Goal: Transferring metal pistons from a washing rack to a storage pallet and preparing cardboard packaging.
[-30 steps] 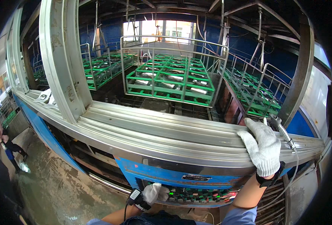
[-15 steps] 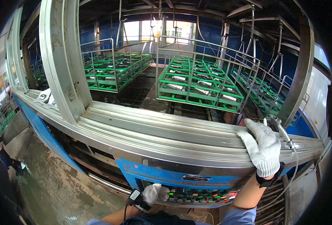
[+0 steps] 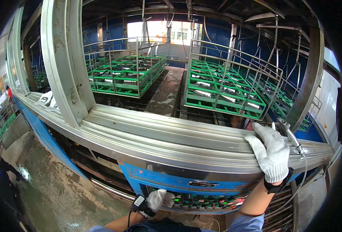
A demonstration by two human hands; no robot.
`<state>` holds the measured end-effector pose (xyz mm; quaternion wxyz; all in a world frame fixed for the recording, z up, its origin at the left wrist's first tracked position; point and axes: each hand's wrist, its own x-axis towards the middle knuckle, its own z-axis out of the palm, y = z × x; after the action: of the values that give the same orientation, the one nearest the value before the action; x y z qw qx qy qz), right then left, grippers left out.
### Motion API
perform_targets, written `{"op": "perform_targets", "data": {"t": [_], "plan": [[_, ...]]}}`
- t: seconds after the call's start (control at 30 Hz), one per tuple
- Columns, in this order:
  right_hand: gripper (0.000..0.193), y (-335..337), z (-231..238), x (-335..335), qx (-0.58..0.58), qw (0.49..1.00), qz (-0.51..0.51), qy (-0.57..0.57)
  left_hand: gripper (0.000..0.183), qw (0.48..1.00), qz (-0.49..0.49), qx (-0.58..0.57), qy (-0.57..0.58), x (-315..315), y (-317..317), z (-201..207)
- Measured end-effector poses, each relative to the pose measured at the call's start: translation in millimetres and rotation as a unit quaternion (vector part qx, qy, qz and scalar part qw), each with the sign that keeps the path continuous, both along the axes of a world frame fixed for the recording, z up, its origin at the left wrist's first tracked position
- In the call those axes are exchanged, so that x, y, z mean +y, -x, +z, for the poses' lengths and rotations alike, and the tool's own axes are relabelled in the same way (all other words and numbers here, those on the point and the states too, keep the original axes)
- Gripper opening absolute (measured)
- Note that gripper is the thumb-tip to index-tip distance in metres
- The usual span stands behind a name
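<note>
My right hand (image 3: 270, 152), in a white knitted glove, rests on the metal rail (image 3: 186, 133) with its fingers spread over the top, holding nothing. Just right of it lies a metal air blow gun (image 3: 289, 131) with a thin hose running down. Low in the picture, my left hand (image 3: 159, 200), also gloved, is at the left end of a control panel (image 3: 207, 202) full of small coloured buttons. Its fingers stretch toward the buttons; the fingertip contact is too small to make out. A small device (image 3: 139, 201) is strapped at the left wrist.
Beyond the rail hang wire racks with green grids, one at left (image 3: 120, 79) and one at centre (image 3: 225, 91), carrying shiny metal parts. A thick metal post (image 3: 64, 58) rises at left. The floor (image 3: 51, 181) looks wet. A person (image 3: 0, 162) stands far left.
The hanging racks have shifted to the right, and the gap between the left and centre racks shows more of the floor plate. Both my hands have stayed where they were.
</note>
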<state>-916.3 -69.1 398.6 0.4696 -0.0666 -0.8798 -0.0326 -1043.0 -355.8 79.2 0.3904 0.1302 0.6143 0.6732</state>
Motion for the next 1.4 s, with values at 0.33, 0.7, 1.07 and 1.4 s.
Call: {"op": "perform_targets", "data": {"t": [0.33, 0.7, 1.07, 1.4], "plan": [[0.043, 1.2, 1.9, -8.5, 0.004, 1.0, -0.005, -0.01, 0.074, 0.998, 0.022, 0.015, -0.054, -5.4, 2.0, -7.1], [0.043, 1.4, 2.2, -7.7, 0.005, 1.0, 0.0, 0.008, 0.072, 0.997, 0.022, -0.004, -0.076, -3.8, 4.0, -19.8], [0.042, -3.0, 6.6, -11.1, -0.002, 1.0, -0.002, 0.0, 0.056, 0.999, -0.031, -0.001, -0.042, -12.7, 4.5, -13.7], [0.042, 0.4, 5.3, -15.1, -0.002, 1.0, 0.0, 0.006, 0.076, 0.998, 0.034, 0.046, -0.031, -12.7, -4.8, 7.9]]}}
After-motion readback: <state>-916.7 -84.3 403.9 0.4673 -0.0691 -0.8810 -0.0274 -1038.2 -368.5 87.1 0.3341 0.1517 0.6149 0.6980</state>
